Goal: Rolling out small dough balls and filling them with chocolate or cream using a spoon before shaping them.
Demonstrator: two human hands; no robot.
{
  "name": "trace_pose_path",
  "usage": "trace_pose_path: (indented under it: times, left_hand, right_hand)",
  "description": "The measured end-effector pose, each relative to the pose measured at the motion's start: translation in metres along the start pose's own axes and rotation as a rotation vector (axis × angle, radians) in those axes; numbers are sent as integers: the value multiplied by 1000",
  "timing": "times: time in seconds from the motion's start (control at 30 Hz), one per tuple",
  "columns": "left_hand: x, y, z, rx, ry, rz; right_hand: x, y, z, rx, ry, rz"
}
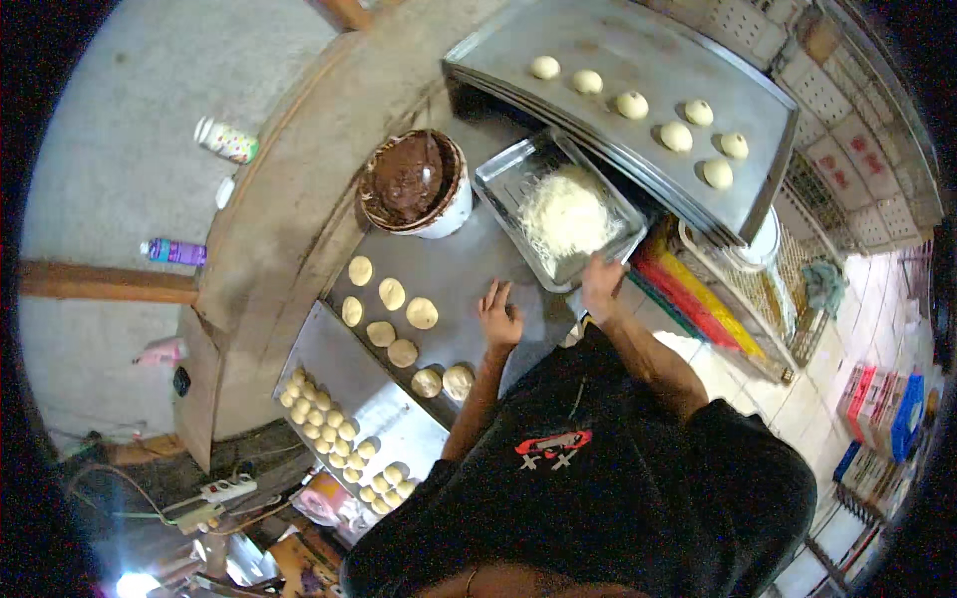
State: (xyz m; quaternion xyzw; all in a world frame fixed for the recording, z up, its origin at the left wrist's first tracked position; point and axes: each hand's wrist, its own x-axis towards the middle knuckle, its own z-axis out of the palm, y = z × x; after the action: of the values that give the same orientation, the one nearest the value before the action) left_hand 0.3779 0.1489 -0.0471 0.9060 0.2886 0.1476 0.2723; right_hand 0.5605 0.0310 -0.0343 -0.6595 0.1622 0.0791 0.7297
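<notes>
My left hand is over the metal work surface, its fingers apart and nothing in them. At the near rim of a clear rectangular tray is my right hand, fingers drawn together; whatever they hold, if anything, is hidden. A pale heap of shredded cheese fills much of that tray. Left of my left hand lie several flattened dough rounds. Beyond them stands a white bucket of chocolate-brown filling, its rim smeared brown.
A large baking sheet at the far right carries several dough balls. At the near left, another metal tray holds many small dough balls. A bottle and a spotted container are farther left. Cartons stand on the right-hand floor.
</notes>
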Motion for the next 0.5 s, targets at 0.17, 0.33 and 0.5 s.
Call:
trace_pose_path:
  times: [0.17, 0.33, 0.5]
  left_hand:
    - [-32, 11, 5, -100, 7, 2]
    - [-20, 15, -5, -369, -65, -146]
    - [-14, 18, -7, -433, -9, -154]
  right_hand:
    - [-9, 2, 2, -348, 19, 37]
    - [-11, -6, -2, -400, -1, 166]
    - [1, -5, -29, -556, -163, 34]
